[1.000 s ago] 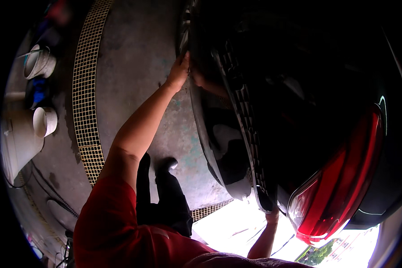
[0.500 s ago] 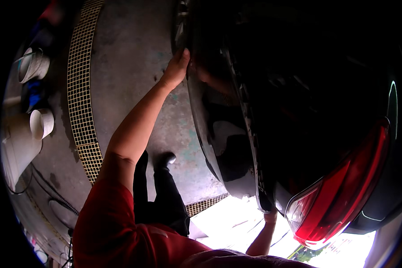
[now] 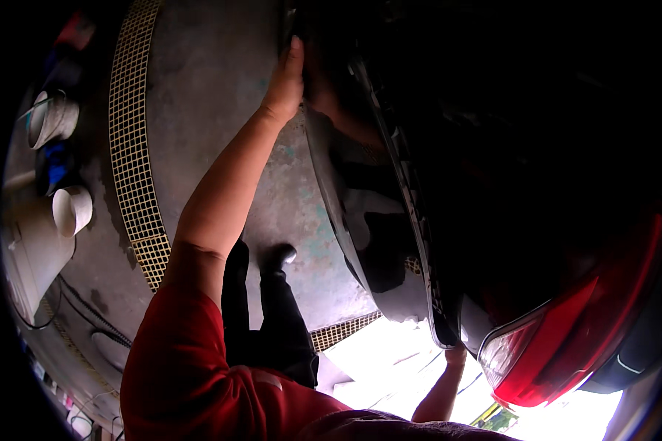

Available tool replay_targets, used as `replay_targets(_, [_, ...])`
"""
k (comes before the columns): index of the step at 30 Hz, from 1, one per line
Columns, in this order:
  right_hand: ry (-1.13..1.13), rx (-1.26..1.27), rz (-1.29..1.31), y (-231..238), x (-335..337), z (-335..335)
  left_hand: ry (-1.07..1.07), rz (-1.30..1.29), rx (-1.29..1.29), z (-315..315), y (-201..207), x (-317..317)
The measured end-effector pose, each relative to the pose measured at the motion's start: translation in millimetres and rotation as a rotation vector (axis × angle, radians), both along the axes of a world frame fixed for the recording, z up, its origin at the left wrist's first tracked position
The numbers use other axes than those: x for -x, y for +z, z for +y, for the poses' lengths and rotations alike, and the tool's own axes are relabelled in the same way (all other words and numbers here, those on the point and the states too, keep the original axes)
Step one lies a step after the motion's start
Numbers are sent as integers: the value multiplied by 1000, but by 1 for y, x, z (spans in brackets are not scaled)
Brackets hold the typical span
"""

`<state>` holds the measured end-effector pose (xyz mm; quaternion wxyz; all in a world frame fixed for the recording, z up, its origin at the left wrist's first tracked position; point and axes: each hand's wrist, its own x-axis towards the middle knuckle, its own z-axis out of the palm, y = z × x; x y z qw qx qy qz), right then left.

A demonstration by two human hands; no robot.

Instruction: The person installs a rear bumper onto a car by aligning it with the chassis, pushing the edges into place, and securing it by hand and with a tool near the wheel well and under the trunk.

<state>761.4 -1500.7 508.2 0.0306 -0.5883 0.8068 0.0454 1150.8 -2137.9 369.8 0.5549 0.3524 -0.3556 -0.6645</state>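
Single view, from the camera on my head, facing steeply down past my red-sleeved shoulders to the concrete floor [image 3: 221, 95] and my legs. The glossy black car bumper [image 3: 375, 242] sits very close, filling the right half. Fisheye bends the grid drain strip [image 3: 129, 162]; dark rim all round.

Left hand [image 3: 287, 77] and right hand [image 3: 456, 356] gripping opposite ends of a black car bumper [image 3: 375, 242].

Stained concrete floor [image 3: 221, 88], yellow grid strip [image 3: 129, 147], bright daylight beyond.
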Motion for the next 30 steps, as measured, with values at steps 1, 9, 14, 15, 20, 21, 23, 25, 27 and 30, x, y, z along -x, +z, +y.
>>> replay_targets(1, [-15,-5,-12,2,0,3,5,12,8,0,2,-2])
replay_targets(9, [-235,-20,-372,11,-16,-20,-128,22,85,-5,1,-32])
replay_targets(14, [-275,-17,-402,16,-26,-27,-234,14,138,-10,2,-43])
replay_targets(15, [-324,0,-462,11,-23,-26,-246,23,153,-13,2,-43])
replay_targets(20, [-374,91,-409,7,-18,-19,-302,-60,169,-28,-36,-59])
replay_targets(21, [-394,120,-383,4,-19,-14,-331,-70,177,-29,-36,-56])
replay_targets(23, [-396,-32,-312,6,-19,-7,-302,-101,195,-26,-38,-53])
replay_targets(25, [-532,94,-513,13,-40,-35,-277,-132,222,-24,-37,-49])
replay_targets(27, [-656,212,-710,16,-47,-51,-289,-23,194,-21,-27,-52])
replay_targets(30, [-543,240,-624,10,-34,-33,-38,35,149,-14,-16,-42])
